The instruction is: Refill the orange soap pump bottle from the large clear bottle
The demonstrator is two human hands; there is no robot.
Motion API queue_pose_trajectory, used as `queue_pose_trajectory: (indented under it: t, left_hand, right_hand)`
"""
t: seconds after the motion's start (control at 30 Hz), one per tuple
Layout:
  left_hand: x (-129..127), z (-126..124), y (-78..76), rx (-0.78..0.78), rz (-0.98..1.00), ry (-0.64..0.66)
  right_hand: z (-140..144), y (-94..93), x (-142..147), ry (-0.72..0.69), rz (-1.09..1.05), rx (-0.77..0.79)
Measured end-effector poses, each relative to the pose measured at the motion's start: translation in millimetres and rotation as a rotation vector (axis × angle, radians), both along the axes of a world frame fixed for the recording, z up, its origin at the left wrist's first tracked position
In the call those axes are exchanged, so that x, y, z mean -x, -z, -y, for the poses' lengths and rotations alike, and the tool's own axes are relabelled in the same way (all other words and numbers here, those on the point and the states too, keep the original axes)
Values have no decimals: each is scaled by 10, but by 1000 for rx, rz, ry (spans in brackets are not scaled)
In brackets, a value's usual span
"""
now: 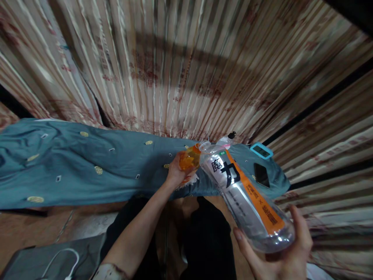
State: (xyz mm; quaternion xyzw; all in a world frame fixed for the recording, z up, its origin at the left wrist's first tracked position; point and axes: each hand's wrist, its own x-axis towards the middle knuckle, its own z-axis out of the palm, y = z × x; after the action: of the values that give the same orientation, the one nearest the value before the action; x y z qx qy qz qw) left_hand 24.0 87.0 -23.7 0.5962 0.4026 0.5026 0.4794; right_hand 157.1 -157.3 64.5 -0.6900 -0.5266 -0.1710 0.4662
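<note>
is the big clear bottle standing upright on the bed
No, the right hand holds the clear bottle tilted, mouth toward the orange bottle.

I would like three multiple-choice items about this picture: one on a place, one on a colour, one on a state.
1. Where does the black phone lie?
A. on the blue cloth, near its right end
B. on the floor
C. in the right hand

2. What colour is the band down the clear bottle?
A. green
B. orange
C. purple

3. How is the clear bottle held?
A. upright on the cloth
B. tilted, neck against the small orange bottle
C. lying flat, untouched

Answers:
1. A, the phone rests on the cloth beside a light blue device.
2. B, an orange strip runs along the label.
3. B, the right hand lifts its base, and the left hand holds the orange bottle at its mouth.
</note>
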Motion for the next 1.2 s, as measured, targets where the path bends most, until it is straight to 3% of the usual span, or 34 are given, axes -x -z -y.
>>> queue_pose_trajectory:
  t: [0.3, 0.47, 0.7, 0.97, 1.2]
  left_hand:
    - [24, 12, -47, -17, -54, -11]
    - [15, 5, -21, -5, -43, -5]
    - [30, 16, -51, 2, -36, -9]
    - [25, 26, -53, 17, -7, -6]
    - [38, 11, -36, -12, -50, -11]
  right_hand:
    - [46, 108, -111, -87, -107, 53]
    - [11, 98, -73, -68, -144, 46]
    - [-31, -15, -15, 66, 37, 51]
    - [-66, -31, 155, 302, -135, 111]
    - [-82, -112, 233, 371, -154, 149]
